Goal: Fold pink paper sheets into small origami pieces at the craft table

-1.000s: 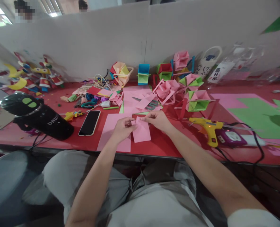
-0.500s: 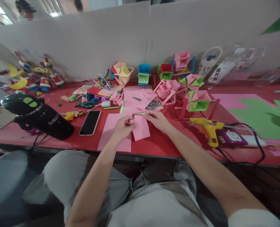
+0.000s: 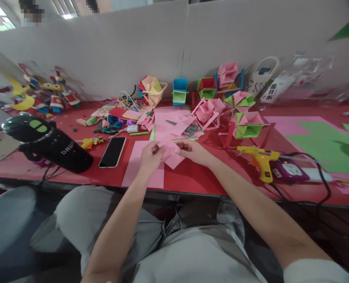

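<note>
Between my hands is a small piece of pink paper (image 3: 173,156), held just above the red table. My left hand (image 3: 151,155) pinches its left side between thumb and fingers. On the right side, my right hand (image 3: 192,151) grips the paper near its upper corner, thumb on top. A larger pink sheet (image 3: 136,169) lies flat under and beside my left hand. Beyond my fingertips, grey-handled scissors (image 3: 190,129) lie partly covered by pink paper pieces (image 3: 165,118).
A phone (image 3: 112,152) and a black tumbler (image 3: 50,145) stand to the left. At right lie a yellow glue gun (image 3: 258,159) with its cord and a purple power socket (image 3: 289,172). Folded paper models (image 3: 208,112) line the back, near a white partition (image 3: 118,59).
The small pink paper has turned and lifted, so its lower corner now points toward me. My fingers have shifted their hold along its sides.
</note>
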### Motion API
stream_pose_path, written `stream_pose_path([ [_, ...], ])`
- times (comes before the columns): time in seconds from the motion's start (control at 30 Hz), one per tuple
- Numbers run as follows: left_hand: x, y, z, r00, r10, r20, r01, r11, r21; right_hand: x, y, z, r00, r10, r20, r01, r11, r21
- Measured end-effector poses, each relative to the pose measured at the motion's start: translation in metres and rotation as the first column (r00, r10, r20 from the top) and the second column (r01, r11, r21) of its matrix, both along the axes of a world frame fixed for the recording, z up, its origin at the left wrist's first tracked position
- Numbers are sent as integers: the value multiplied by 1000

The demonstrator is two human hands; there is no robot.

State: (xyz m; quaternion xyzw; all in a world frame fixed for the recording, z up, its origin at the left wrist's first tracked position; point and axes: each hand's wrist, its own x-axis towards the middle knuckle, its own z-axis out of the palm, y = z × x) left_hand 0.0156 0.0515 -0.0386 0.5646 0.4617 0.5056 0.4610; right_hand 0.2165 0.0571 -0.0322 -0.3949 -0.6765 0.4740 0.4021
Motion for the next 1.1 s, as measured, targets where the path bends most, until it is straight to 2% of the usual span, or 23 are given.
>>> stream_pose_path([
  [0.1, -2, 1, 0, 995, 74, 63, -73, 997, -15, 1, 2, -3, 996, -1, -87, -2, 999, -39],
  [0.17, -3, -1, 2, 996, 66, 60, -66, 998, 2, 2, 3, -4, 986, -81, -147, 73, 995, -61],
  [0.3, -1, -5, 7, 995, 9, -100, -4, 999, 45, 5, 4, -3, 954, -228, -197, 214, 973, -90],
  [0.43, 2, -10, 15, 970, -125, -208, 141, 988, 66, 5, 4, -2, 966, -223, -134, 223, 975, -9],
  [0.5, 2, -11, 17, 956, -149, -253, 172, 983, 70, 5, 4, -2, 972, -215, -98, 220, 975, 38],
  [0.6, 0, -9, 13, 954, -131, -269, 158, 984, 84, 5, 4, -3, 965, -247, -90, 253, 965, 71],
  [0.77, -1, -8, 6, 976, -17, -217, 45, 991, 125, 6, 3, -4, 975, -221, -21, 222, 971, 92],
  [0.9, 2, -14, 10, 969, -67, -240, 96, 989, 111, 8, 3, -3, 962, -275, 0, 273, 954, 127],
  [1.03, 3, -16, 12, 962, -105, -250, 158, 966, 204, 9, 3, -3, 960, -278, 23, 272, 951, 145],
  [1.1, 2, -15, 12, 953, -109, -283, 171, 963, 207, 10, 3, -4, 961, -272, 41, 263, 952, 156],
])
